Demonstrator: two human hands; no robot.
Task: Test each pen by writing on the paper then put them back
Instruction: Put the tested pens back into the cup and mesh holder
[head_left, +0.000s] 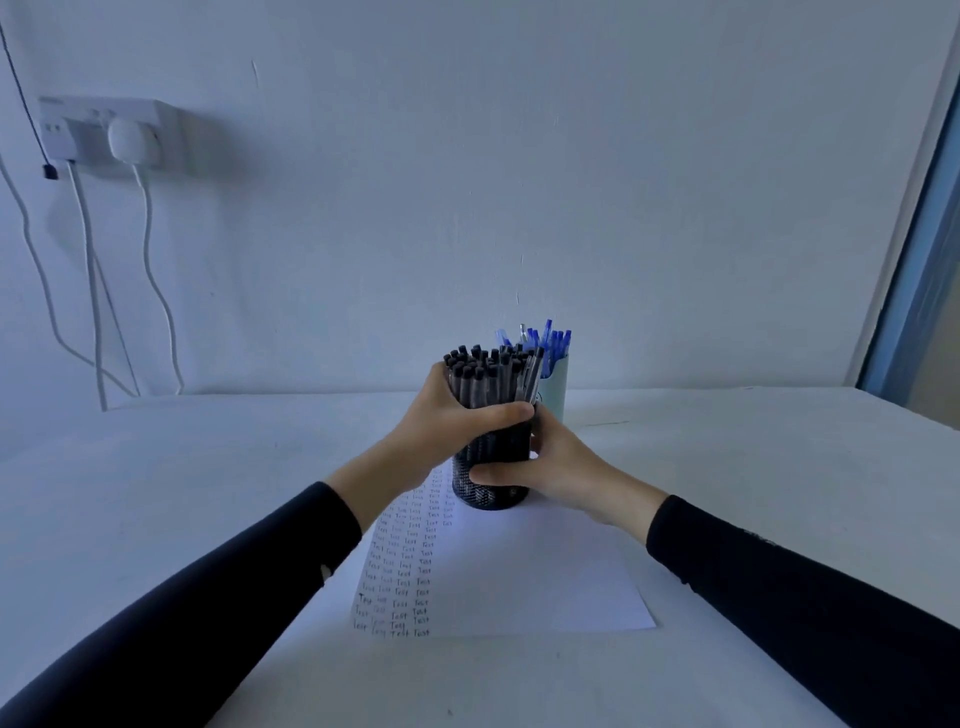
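A black mesh pen holder (491, 491) stands on the far end of a white sheet of paper (524, 571), packed with several black-capped pens (485, 376). My left hand (447, 415) wraps around the bundle of pens just above the holder's rim. My right hand (545, 467) grips the holder's side, thumb across its front. Columns of the handwritten word "Test" (402, 577) fill the paper's left part.
A pale cup with several blue pens (551, 364) stands right behind the black holder, near the wall. The white table (208, 493) runs to the wall. A wall socket (104, 130) with a plug and hanging cables is at upper left. A window frame edges the right.
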